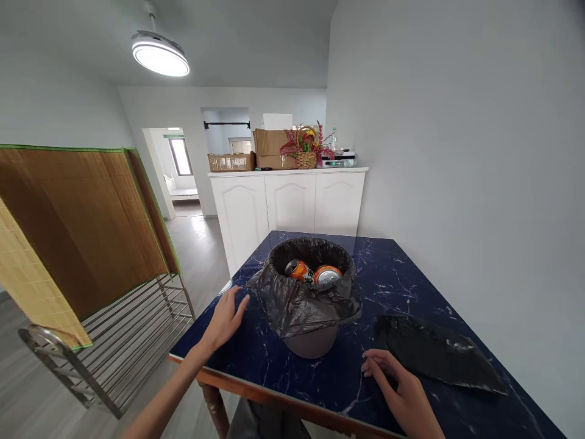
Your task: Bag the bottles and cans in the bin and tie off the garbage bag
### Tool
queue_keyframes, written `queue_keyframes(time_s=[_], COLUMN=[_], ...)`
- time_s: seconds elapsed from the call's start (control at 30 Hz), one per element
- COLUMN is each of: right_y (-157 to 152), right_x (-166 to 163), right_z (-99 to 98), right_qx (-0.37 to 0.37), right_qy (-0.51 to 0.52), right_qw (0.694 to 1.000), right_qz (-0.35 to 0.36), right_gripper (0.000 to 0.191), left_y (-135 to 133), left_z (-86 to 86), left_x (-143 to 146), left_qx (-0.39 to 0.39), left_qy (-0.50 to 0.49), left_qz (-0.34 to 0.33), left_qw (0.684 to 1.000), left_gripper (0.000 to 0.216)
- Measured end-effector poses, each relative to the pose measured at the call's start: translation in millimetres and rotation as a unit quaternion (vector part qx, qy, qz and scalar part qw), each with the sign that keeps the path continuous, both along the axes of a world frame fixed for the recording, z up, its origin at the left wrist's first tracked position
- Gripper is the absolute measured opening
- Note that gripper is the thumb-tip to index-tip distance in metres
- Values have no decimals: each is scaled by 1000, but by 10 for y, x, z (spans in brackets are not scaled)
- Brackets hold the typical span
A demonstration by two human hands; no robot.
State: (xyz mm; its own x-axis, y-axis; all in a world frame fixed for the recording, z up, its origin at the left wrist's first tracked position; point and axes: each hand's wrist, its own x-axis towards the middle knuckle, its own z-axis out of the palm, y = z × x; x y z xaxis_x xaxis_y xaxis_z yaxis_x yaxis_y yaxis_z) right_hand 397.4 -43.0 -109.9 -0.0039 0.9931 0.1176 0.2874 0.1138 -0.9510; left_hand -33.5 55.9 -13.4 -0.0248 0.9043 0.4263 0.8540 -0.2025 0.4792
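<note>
A grey trash can [311, 345] stands upright on the blue marble-patterned table, lined with a black garbage bag [297, 305] folded out over its rim. Inside it lie orange drink cans [299, 270], one on its side and another showing its silver end. To the left of the bin is my left hand [227, 317], its fingers apart and holding nothing, close to the bag's edge. My right hand [395, 384] rests near the table's front right, fingers bent with thumb and fingertips close together; nothing shows between them. Beside it lies a flat black plastic bag [439, 350].
The table [384, 268] reaches the wall on the right. Behind it stands a white cabinet [292, 198] bearing cardboard boxes [233, 161], a flower basket [306, 160] and bottles. On the left, a metal rack [132, 335] carries a brown bamboo mat [82, 219].
</note>
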Motion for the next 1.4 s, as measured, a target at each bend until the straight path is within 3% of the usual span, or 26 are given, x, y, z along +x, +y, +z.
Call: queue_keyframes(time_s=[0.13, 0.27, 0.53, 1.0, 1.4], right_y=[2, -5, -12, -15, -2], right_x=[1, -6, -10, -6, 7], right_z=[-4, 13, 56, 1, -37], right_qx=[-5, 5, 28, -10, 16], right_qy=[-4, -2, -10, -21, -26], right_qw=[1000, 1000, 999, 1000, 999], right_qz=[-4, -9, -15, -21, -46], right_gripper=[57, 53, 50, 59, 52], left_y=[-133, -138, -113, -130, -156], left_z=[-542, -756, -794, -843, -843], left_x=[-205, -288, -286, -301, -255], left_qx=[-36, -37, -16, -14, -8], left_qy=[110, 225, 222, 210, 226], left_qz=[8, 9, 13, 7, 11], left_qw=[993, 974, 975, 978, 974], left_gripper=[68, 63, 61, 61, 62])
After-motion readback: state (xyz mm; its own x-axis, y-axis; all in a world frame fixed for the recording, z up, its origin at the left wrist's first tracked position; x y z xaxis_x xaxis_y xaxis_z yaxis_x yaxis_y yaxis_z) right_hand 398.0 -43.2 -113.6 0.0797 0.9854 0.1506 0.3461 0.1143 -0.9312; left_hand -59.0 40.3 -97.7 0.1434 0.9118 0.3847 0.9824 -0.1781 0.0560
